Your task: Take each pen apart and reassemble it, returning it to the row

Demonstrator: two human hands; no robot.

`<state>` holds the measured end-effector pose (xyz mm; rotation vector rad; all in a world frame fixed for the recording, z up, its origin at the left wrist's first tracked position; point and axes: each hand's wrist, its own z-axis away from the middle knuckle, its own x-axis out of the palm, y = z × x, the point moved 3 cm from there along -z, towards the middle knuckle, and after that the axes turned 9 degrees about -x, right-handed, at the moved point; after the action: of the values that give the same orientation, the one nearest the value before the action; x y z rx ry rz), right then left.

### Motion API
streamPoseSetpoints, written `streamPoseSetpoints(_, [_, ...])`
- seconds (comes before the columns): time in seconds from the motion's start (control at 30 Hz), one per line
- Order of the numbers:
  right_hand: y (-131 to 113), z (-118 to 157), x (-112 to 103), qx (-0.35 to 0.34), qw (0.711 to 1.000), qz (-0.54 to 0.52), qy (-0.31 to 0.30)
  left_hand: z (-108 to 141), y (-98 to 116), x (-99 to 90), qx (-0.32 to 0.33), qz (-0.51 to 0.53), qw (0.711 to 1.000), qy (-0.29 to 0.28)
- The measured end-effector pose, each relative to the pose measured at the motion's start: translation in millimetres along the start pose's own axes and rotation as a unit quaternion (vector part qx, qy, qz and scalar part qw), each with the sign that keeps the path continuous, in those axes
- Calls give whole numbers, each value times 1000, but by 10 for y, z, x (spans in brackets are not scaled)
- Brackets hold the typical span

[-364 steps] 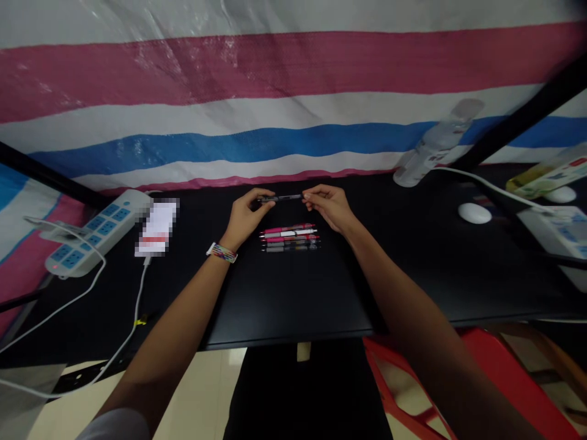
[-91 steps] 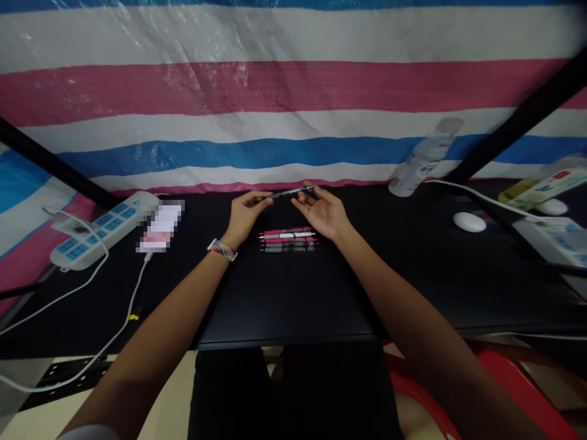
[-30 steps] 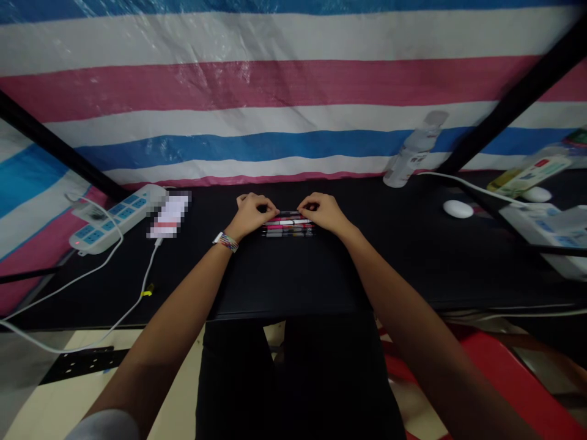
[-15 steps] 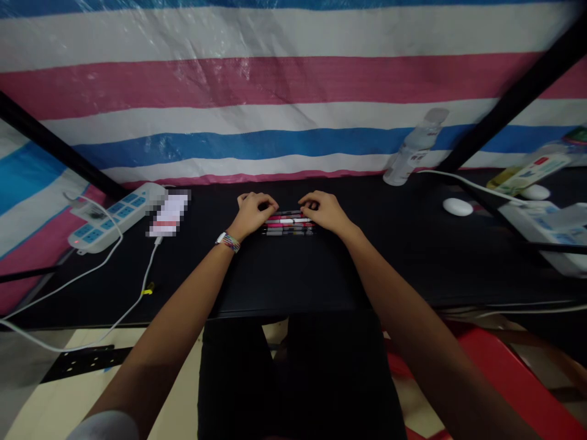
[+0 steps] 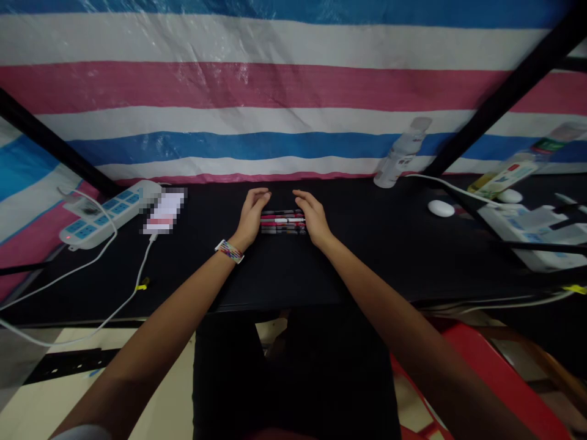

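Several pens point(image 5: 283, 222) lie side by side in a row on the black tabletop, pointing left to right; a white one and some red or pink ones show among darker ones. My left hand point(image 5: 251, 215) stands on its edge at their left ends, fingers stretched forward and wrapped round nothing. At the right ends, my right hand point(image 5: 313, 215) faces it the same way, palm inward and fingers extended. Both palms are against or very close to the pen ends; exact contact I cannot tell. A patterned band is round my left wrist.
On the left are a white power strip point(image 5: 110, 214), a phone point(image 5: 164, 211) on a charging cable, and a small yellow piece point(image 5: 142, 285). A clear bottle point(image 5: 402, 153), a white mouse-like object point(image 5: 441, 208) and another power strip point(image 5: 527, 235) stand right. A red stool point(image 5: 499, 373) is below.
Both hands have gone from curled fingers over the pens to straighter fingers with palms at the pen ends. The camera view has turned slightly right.
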<state>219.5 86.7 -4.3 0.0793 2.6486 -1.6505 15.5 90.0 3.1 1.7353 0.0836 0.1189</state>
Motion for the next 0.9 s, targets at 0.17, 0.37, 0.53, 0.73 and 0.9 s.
streamPoseSetpoints(0.17, [-14,78,11,11,999,-39,16,43,-16,6,-6,10,1000,-14])
streamPoseSetpoints(0.37, [-104,176,-30,26,997,-67,29,292,95,7,14,-36,998,-53])
streamPoseSetpoints(0.53, [-122,241,-44,17,999,-44,19,408,167,24,18,-64,996,-54])
streamPoseSetpoints(0.73, [-202,252,-61,-10,1000,17,5,416,161,27,28,-72,996,-32])
streamPoseSetpoints(0.9, [-502,345,-48,-151,974,124,-111,428,139,-4,30,-63,997,-13])
